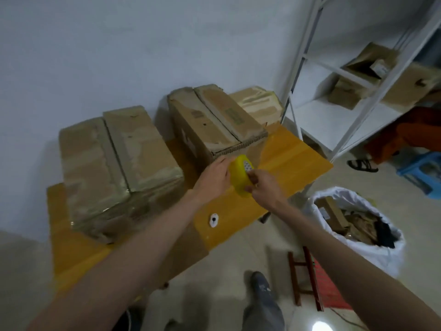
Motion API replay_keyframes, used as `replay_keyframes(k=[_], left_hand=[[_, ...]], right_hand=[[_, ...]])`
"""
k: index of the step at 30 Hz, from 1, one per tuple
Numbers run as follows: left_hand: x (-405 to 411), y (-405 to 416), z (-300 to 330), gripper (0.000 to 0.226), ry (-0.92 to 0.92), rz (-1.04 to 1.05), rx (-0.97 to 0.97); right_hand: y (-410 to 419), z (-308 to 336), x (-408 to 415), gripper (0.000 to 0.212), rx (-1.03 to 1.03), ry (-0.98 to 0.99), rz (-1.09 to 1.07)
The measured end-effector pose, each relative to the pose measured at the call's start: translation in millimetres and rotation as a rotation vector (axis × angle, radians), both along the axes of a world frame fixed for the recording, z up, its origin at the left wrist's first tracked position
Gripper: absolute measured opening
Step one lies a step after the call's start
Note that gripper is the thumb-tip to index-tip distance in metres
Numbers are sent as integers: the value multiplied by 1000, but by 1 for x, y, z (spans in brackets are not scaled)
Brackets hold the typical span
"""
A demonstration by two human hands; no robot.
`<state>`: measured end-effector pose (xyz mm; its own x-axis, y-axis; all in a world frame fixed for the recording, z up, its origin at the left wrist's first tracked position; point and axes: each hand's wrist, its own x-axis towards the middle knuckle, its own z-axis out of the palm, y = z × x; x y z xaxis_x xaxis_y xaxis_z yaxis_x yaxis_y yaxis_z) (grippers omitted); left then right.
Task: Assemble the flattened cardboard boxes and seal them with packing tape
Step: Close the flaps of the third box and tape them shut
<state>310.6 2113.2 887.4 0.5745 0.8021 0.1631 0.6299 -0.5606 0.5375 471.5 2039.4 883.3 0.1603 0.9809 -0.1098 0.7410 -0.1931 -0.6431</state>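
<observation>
1. The yellow roll of packing tape (pixel 240 174) sits at the middle of the view, held in the air above the counter (pixel 293 154), just in front of the near end of the middle box.
2. The left hand (pixel 214 177) comes in from 7 o'clock; its grip is curled round the left side of the roll, with the fingers over the roll's far edge.
3. The right hand (pixel 263 185) comes in from 5 o'clock; its grip pinches the roll's right rim, one fingertip lying at the printed core.
4. The middle box (pixel 214 123), at 12 o'clock from the roll, stands assembled on the yellow counter with its two top flaps folded shut; the seam between them runs away from the viewer. A clear film that may be tape stretches from its near edge down toward the roll; blur keeps me from being sure.
5. A larger closed box (pixel 119 168) stands at 9 o'clock, glossy tape over its top seam and near face.
6. A third box (pixel 260 103) stands behind the middle one at 1 o'clock, against the wall.
7. A small white object (pixel 213 220) lies on the counter at 6 o'clock from the roll.
8. White shelving (pixel 334 91) with cardboard on it stands at 2 o'clock; a white sack (pixel 358 225) of cardboard scraps sits on the floor at 4 o'clock.
</observation>
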Motion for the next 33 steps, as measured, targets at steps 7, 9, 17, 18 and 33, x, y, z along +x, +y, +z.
replay_keyframes(k=[7,9,17,18,33], left_hand=[[-104,-4,91,34,-135,41,201],[-130,-1,111,31,-155,53,231],[-210,17,166,17,-298,163,250],[-218,22,172,16,-275,169,267],[-296,60,189,28,45,42,36]], right_hand=[[-5,84,-108,37,163,44,-17],[-1,101,-131,34,204,69,-2],[21,141,-204,29,344,140,107],[24,144,-210,29,347,151,119],[83,170,-253,20,296,164,368]])
